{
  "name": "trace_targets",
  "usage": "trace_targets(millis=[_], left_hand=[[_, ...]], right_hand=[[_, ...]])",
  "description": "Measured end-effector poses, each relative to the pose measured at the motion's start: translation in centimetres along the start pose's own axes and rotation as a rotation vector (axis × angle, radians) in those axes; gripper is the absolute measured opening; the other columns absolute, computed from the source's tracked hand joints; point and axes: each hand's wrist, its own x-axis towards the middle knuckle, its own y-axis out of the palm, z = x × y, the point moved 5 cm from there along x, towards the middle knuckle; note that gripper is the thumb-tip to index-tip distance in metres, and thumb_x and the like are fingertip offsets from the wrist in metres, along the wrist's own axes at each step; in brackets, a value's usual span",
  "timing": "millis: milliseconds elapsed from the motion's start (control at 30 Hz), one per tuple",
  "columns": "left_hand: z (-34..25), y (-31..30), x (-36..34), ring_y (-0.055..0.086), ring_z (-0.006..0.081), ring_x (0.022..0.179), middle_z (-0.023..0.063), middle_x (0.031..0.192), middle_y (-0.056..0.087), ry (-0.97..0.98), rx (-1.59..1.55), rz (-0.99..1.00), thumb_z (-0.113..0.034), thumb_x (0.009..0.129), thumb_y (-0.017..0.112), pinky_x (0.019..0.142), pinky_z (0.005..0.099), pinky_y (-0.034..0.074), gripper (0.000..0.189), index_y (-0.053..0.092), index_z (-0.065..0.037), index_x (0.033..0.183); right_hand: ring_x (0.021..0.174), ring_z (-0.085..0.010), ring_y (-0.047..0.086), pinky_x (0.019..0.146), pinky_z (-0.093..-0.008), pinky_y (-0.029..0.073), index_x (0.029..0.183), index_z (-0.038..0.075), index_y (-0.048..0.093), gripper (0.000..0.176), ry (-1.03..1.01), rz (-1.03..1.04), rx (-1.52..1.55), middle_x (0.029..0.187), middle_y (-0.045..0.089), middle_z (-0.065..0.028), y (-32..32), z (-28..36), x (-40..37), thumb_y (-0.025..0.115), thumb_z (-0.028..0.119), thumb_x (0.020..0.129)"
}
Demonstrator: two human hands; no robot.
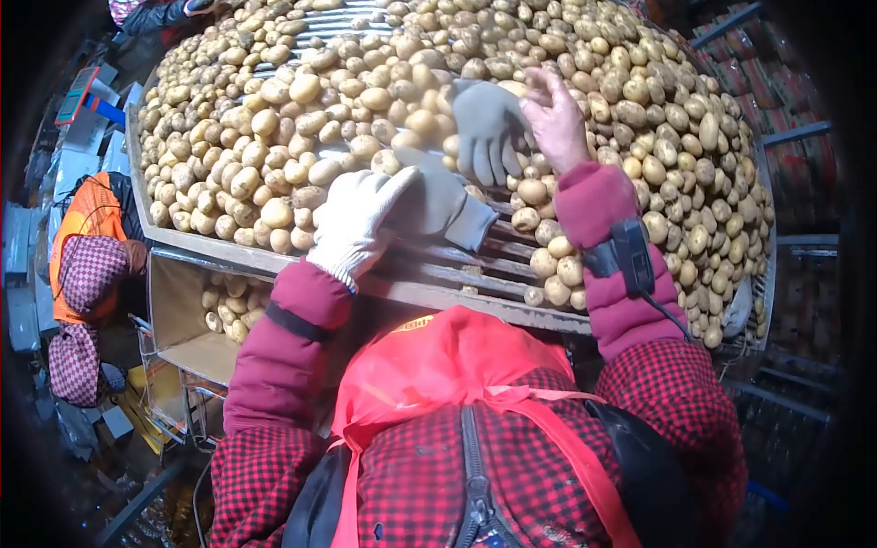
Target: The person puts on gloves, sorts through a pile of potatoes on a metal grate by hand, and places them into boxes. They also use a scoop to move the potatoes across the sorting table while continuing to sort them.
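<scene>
While the right hand (555, 119) arches, fingers parted, beside one grey glove (489, 132), the left hand (356, 219) curls against another glove (434, 199); grips unclear.

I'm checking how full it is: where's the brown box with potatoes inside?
In the head view, the brown box is on the left, below the slatted table's near rim, below and left of the white-gloved left hand.

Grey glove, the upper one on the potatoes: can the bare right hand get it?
Probably yes. The right hand is right beside the upper grey glove, with its fingers near the edge, and nothing seems to block the way. I can't tell whether they already touch.
</scene>
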Motion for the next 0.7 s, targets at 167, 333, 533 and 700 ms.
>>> trace_targets(millis=[167, 333, 533, 700], left_hand=[[3.1, 1.4, -0.6, 0.069, 0.0208, 0.094, 0.0174, 0.117, 0.067, -0.420, -1.189, -0.131, 0.003, 0.083, 0.045, 0.080, 0.0298, 0.057, 0.055, 0.060, -0.002, 0.136], [7.3, 3.5, -1.8, 0.058, 0.0115, 0.065, 0.0060, 0.080, 0.063, -0.437, -1.522, -0.207, -0.010, 0.094, 0.052, 0.057, 0.0237, 0.046, 0.027, 0.063, 0.003, 0.115], [7.2, 2.4, -2.5, 0.048, 0.0065, 0.058, 0.0000, 0.071, 0.058, -0.505, -1.336, -0.283, -0.014, 0.094, 0.052, 0.053, 0.0215, 0.039, 0.023, 0.066, 0.000, 0.105], [7.2, 2.6, -3.6, 0.048, 0.0049, 0.062, -0.0023, 0.078, 0.059, -0.468, -1.467, -0.312, -0.025, 0.093, 0.060, 0.055, 0.0207, 0.038, 0.041, 0.062, 0.000, 0.125]], right_hand=[[0.094, -0.0140, 0.068, 0.076, -0.0251, 0.057, 0.133, 0.003, 0.058, 0.036, 0.476, 0.468, 0.222, 0.116, 0.067, -0.0099, 0.3, -0.4, -8.1, 0.063, 0.014, 0.100], [0.098, -0.0163, 0.068, 0.081, -0.0311, 0.059, 0.141, 0.004, 0.049, 0.055, 0.390, 0.557, 0.627, 0.122, 0.064, -0.0120, 1.1, 3.3, -11.1, 0.068, 0.033, 0.100], [0.096, -0.0180, 0.068, 0.076, -0.0306, 0.059, 0.143, 0.003, 0.046, 0.063, 0.369, 0.585, 0.856, 0.120, 0.067, -0.0127, 2.9, 7.5, -11.2, 0.067, 0.044, 0.099], [0.098, -0.0165, 0.066, 0.076, -0.0302, 0.058, 0.135, 0.003, 0.052, 0.049, 0.251, 0.398, 0.764, 0.113, 0.067, -0.0093, 3.8, 8.3, -10.7, 0.072, 0.028, 0.097]])
